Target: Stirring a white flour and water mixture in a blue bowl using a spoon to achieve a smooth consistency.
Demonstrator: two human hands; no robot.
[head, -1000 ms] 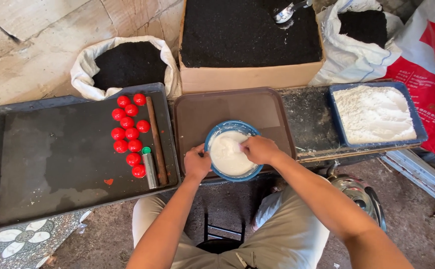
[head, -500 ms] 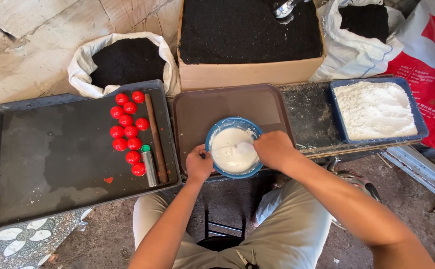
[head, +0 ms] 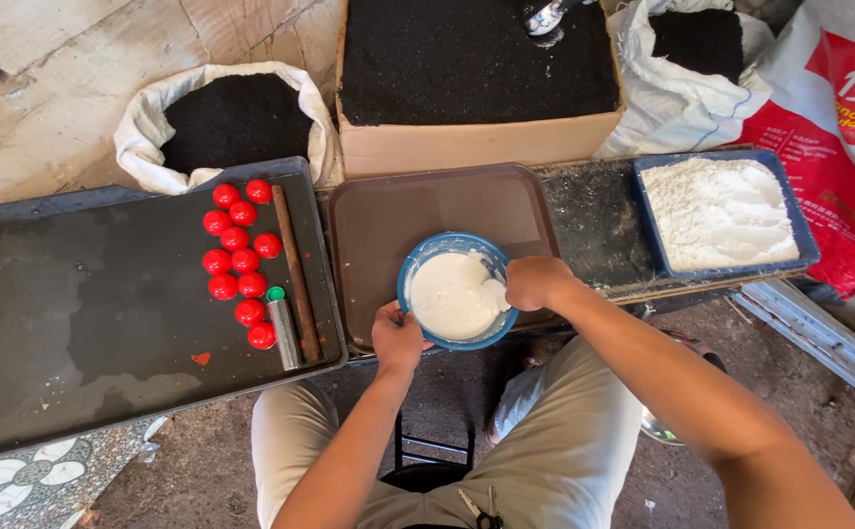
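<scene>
My left hand (head: 396, 338) grips the bowl (head: 457, 290) on the brown tray (head: 388, 216), right hand (head: 535, 282) closed, stirring smooth white paste (head: 452, 294), seemingly well mixed.

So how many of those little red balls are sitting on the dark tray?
10 red balls, none visibly hidden. All lie on the big dark tray, clustered near its right edge: two at the top, then pairs and singles running down beside the brown rod, the lowest by the small metal cylinder.
</scene>
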